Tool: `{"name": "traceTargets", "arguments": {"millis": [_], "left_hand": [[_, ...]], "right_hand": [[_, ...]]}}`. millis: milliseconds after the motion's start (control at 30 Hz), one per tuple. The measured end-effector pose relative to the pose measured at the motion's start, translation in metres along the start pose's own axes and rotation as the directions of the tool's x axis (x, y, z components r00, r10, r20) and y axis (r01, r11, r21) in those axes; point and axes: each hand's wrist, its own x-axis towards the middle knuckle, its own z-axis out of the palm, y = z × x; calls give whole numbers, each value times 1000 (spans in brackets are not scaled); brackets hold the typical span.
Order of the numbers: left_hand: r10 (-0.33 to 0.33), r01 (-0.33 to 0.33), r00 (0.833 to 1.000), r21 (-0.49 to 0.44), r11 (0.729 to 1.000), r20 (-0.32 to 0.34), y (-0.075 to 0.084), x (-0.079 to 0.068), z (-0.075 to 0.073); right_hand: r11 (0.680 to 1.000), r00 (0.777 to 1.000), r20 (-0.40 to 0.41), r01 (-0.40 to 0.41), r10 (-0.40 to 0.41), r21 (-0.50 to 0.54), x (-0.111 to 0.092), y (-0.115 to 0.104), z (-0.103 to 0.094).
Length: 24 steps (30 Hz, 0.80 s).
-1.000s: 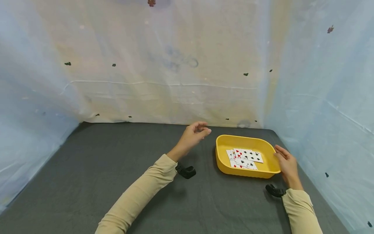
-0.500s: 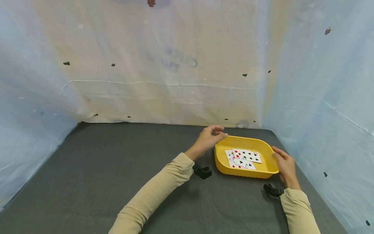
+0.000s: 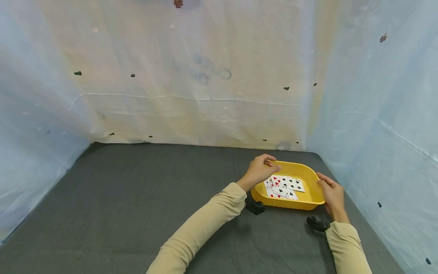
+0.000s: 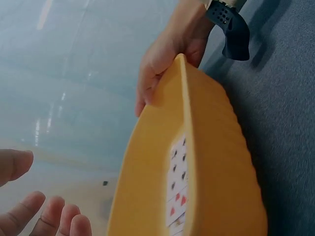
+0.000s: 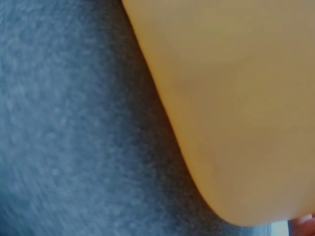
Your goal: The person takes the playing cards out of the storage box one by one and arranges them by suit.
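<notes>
Several playing cards (image 3: 291,184) lie face up and overlapping inside a yellow plastic tray (image 3: 310,192) on the right of the table. My right hand (image 3: 334,198) grips the tray's right end, its fingers over the rim (image 4: 150,83) in the left wrist view. Over the tray's left end hovers my left hand (image 3: 258,172), loosely curled and holding nothing; it hides part of the rim. The left wrist view shows its fingers (image 4: 47,216) apart from the tray wall. In the right wrist view the tray's outer side (image 5: 246,108) fills most of the picture.
A dark grey cloth (image 3: 137,201) covers the table. Pale plastic sheeting (image 3: 205,76) hangs behind it and along both sides, with the right sheet (image 3: 383,160) near my right arm. A black wrist device (image 3: 318,223) hangs beneath my right wrist.
My left hand has moved right and slightly nearer, from beside the tray to above its left end. My right hand keeps its grip, and the cards stay put in the tray.
</notes>
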Motion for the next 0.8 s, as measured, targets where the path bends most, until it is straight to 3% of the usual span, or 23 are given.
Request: {"name": "traceTargets", "arguments": {"millis": [167,800], "left_hand": [[-30,30,999,-13,999,-11,-4,2,15],[-75,88,994,174,981,-80,-22,11,55]], "right_hand": [[1000,1000,-22,7,-7,-22,-2,0,1],[997,999,-38,22,-25,-68,-9,0,3]]}}
